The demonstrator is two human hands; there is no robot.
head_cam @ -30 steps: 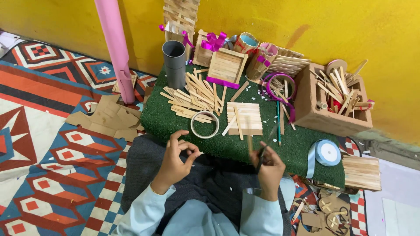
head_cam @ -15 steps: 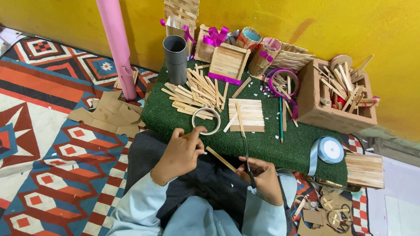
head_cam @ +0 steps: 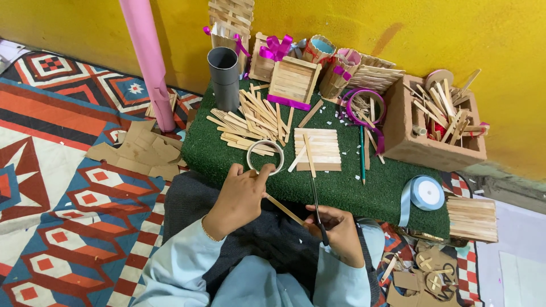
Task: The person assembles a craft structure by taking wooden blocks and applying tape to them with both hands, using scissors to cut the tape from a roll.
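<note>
Holding wooden craft stick (head_cam: 282, 208) by one end in left hand (head_cam: 242, 196), fingers pinched shut on it. Right hand (head_cam: 336, 230) closed around scissors (head_cam: 317, 202), blades pointing up. Changed from second ago: stick now between both hands, over lap, near edge of green mat (head_cam: 364, 193), just below tape ring (head_cam: 265, 156).

No labels, signs or screens here; only an open brown cardboard box (head_cam: 424, 139) at far right, crammed with wooden sticks (head_cam: 443, 111).
</note>
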